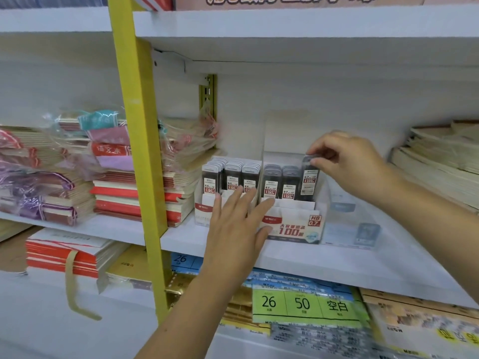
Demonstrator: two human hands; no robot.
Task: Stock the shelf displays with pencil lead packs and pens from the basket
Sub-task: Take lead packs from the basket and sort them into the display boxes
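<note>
Head view: right hand (347,164), 3 o'clock of centre, pinches the top of a pencil lead pack (309,181) standing higher than its neighbours in the rightmost row of the 0.7 display box (293,226). Left hand (238,229), 6 o'clock, lies flat and spread against the box fronts, holding nothing. Risk: a skewed push may tip neighbouring packs or shift the box. Clear tray (363,229) crowds 4 o'clock; notebook stacks (116,193) at 9 o'clock. Basket not in view.

Dark 0.7 lead pack (309,181) upright, rightmost slot, white display box (295,224).
</note>
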